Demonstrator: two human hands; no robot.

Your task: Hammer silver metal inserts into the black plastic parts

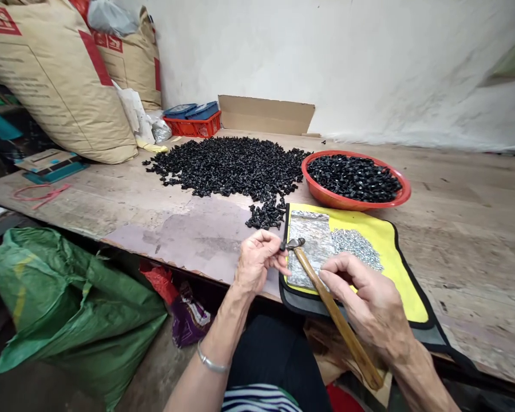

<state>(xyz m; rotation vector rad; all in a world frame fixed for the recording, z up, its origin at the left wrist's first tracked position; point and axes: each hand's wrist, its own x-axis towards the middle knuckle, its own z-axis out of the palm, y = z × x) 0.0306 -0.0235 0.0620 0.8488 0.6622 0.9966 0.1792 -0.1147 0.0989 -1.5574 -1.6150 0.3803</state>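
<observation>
My left hand (257, 260) is pinched shut on a small black part (282, 247) at the left edge of a metal plate (311, 243). In my right hand (369, 300) is a small hammer (326, 292), gripped by its wooden handle, its metal head resting just by the black part. The plate lies on a yellow mat (386, 240) with black trim. A heap of small silver screws (356, 243) sits on the mat right of the plate. A large pile of black parts (232, 166) covers the table behind, with a smaller clump (266, 216) near the mat.
A red bowl (326, 194) filled with black parts stands behind the mat. Big tan sacks (60, 74) lean at the back left, beside a red crate (193, 126) and a cardboard piece (266, 114). A green bag (77, 309) lies on the floor left of me.
</observation>
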